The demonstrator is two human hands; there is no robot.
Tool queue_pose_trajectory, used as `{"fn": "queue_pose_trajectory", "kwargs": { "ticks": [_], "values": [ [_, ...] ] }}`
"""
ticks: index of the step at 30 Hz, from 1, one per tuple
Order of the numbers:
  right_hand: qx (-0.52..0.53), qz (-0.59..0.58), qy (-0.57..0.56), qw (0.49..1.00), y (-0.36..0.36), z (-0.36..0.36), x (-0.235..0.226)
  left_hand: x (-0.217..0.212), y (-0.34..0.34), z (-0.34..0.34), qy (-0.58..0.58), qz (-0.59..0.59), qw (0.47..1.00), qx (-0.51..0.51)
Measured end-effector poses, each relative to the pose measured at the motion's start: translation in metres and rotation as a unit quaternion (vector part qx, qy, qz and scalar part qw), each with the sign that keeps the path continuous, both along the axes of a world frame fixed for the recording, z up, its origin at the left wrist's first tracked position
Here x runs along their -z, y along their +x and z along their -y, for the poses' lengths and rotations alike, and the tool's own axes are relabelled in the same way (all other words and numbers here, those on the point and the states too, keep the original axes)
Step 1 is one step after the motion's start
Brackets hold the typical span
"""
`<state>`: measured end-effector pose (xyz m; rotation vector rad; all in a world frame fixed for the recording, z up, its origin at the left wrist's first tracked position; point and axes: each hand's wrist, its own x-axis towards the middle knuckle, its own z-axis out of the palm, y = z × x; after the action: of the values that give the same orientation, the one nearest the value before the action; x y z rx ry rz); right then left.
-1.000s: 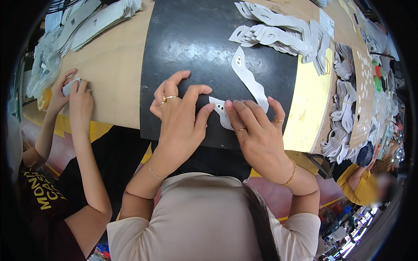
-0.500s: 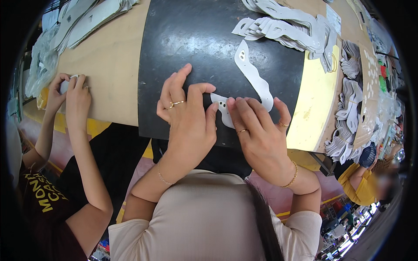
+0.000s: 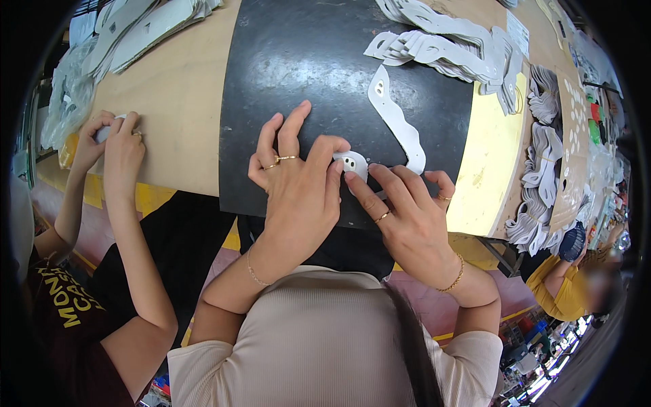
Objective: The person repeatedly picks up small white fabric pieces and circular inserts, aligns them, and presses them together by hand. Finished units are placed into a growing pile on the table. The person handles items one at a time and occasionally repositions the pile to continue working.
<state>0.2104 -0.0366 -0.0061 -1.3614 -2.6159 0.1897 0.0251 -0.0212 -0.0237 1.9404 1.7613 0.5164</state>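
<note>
A small white cut piece with dark holes is held between my hands, just above a black mat. My left hand pinches its left end between thumb and index finger, while the other fingers stick up. My right hand grips the piece from the right with thumb and fingertips, hiding much of it. Just beyond my right fingers, a wavy white strip with holes at its far end lies flat on the mat.
Stacks of similar white strips lie at the mat's far right. Bundled pieces stand beyond a yellow sheet. At left, a co-worker's hands hold a small white item near larger flat pieces and a plastic bag.
The held piece now shows a rounded, holed end between my fingers, where it lay longer and more slanted before. My right thumb and fingertips have shifted slightly down.
</note>
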Motion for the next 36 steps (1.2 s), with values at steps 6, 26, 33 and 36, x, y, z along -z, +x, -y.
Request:
{"fn": "queue_pose_trajectory", "kwargs": {
  "ticks": [6, 26, 33, 36],
  "values": [
    [0.017, 0.013, 0.004, 1.0, -0.004, 0.003, -0.001, -0.001, 0.001, 0.0, -0.005, -0.007, 1.0, 0.004],
    [0.027, -0.014, -0.043, 0.999, -0.011, -0.001, -0.007, -0.002, 0.001, -0.002, -0.013, 0.007, 1.0, -0.008],
    [-0.006, -0.101, -0.207, 0.973, 0.011, -0.042, -0.032, 0.014, -0.02, 0.03, 0.098, 0.083, 0.985, 0.112],
    [0.03, -0.208, -0.22, 0.953, 0.005, -0.072, -0.025, 0.011, -0.016, 0.033, 0.138, 0.01, 0.982, 0.125]
  ]
}}
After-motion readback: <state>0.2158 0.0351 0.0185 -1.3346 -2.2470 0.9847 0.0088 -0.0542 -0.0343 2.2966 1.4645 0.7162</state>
